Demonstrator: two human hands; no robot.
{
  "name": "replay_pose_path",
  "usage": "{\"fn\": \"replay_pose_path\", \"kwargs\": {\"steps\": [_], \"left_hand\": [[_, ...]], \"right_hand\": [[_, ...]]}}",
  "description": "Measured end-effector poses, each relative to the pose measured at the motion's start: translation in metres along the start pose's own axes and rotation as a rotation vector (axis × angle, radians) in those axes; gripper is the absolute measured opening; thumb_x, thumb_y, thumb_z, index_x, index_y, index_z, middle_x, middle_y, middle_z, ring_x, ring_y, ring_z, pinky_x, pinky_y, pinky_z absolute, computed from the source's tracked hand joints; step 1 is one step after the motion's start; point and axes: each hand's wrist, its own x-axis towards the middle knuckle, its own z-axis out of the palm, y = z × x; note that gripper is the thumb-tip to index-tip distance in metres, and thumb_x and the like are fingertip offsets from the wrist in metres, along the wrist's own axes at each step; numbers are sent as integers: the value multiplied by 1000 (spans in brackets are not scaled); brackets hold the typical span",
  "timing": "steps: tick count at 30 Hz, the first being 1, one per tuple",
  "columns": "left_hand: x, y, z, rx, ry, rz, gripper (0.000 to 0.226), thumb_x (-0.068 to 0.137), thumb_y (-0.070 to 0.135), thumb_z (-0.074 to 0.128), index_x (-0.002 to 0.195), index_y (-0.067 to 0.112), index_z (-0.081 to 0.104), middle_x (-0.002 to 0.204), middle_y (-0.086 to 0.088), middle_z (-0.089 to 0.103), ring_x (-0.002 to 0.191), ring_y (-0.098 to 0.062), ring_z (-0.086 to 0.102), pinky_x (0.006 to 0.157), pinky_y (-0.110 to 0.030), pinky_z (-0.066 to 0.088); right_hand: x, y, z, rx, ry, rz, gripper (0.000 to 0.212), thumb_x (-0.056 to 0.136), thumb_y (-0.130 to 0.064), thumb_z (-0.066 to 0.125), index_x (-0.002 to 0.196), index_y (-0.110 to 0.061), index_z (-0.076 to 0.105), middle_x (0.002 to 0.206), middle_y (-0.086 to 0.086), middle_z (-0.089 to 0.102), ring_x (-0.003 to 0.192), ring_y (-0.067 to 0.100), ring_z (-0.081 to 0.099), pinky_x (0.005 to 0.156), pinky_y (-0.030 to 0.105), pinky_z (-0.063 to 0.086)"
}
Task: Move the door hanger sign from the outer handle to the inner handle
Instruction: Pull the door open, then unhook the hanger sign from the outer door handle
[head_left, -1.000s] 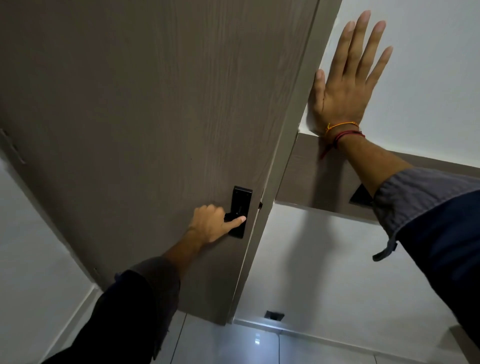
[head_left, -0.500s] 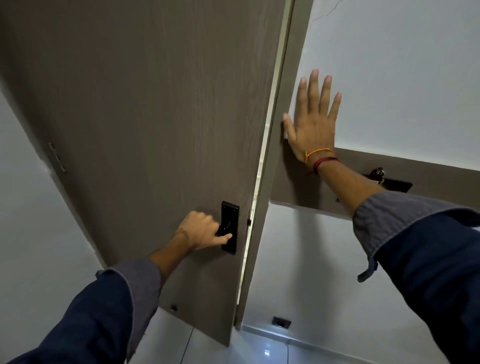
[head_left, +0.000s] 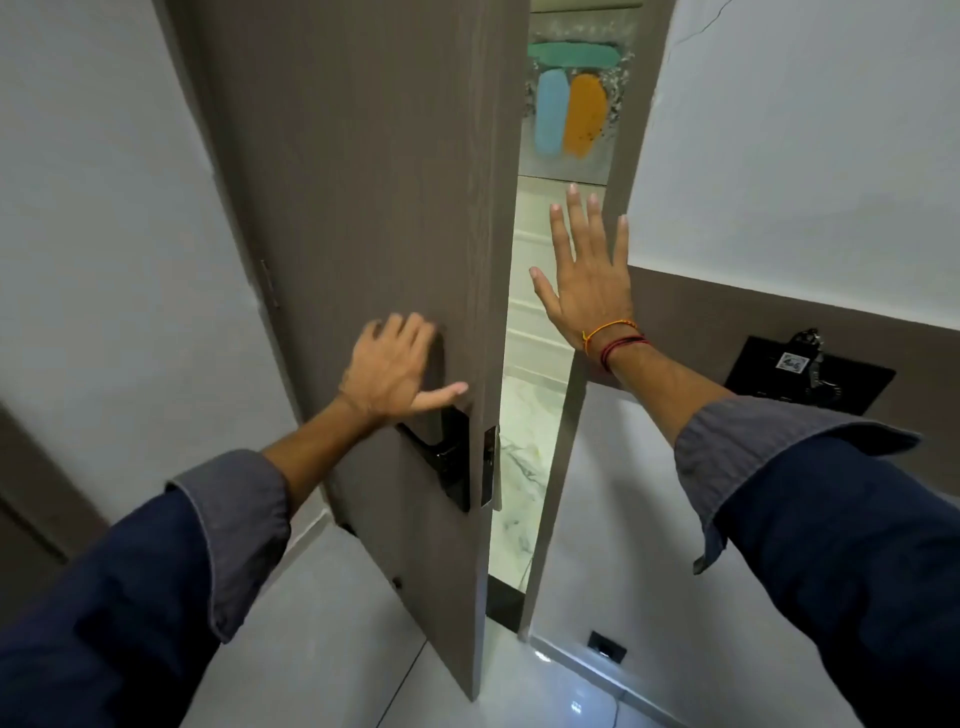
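The grey-brown wooden door stands partly open, swung toward me. Its black inner handle and lock plate sit near the door's edge. My left hand lies flat on the door just above that handle, fingers spread, holding nothing. My right hand is open with fingers apart in the gap beside the door frame, holding nothing. The outer handle and the door hanger sign are hidden behind the door.
Through the gap I see a marble floor and a wall picture with teal, blue and orange shapes. A black wall panel with keys hangs on the right wall. A small black socket sits low by the floor.
The door has swung open toward me, widening the gap. My left hand let go of the handle and now lies flat above it. My right hand came off the wall into the gap.
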Motion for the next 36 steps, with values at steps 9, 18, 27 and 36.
{"fn": "replay_pose_path", "kwargs": {"steps": [9,18,27,36], "left_hand": [[31,3,-118,-99,318,-378,94,87,79,48,141,2,48,139,-19,52,121,-34,52,104,-51,45],[16,16,-146,68,476,-341,91,82,61,67,146,6,34,145,-14,40,132,-31,43,111,-65,39],[-7,8,-145,199,485,-399,96,83,53,69,152,6,21,161,-25,25,150,-41,29,120,-70,27],[-27,27,-141,63,406,-500,80,80,-10,62,153,-14,27,155,-54,11,153,-52,14,67,-28,62]], "right_hand": [[20,-51,-50,126,134,-200,92,97,-73,25,165,-12,8,173,13,11,161,33,14,126,62,12],[35,-85,-66,229,160,-317,97,95,-76,10,165,-8,8,174,14,9,161,30,13,127,61,15],[55,-137,-33,408,114,-510,107,91,-86,16,165,-9,7,174,14,7,162,29,9,129,61,12],[29,-185,18,579,-51,-731,99,94,-75,23,166,-9,5,175,10,2,163,25,5,130,57,12]]}}
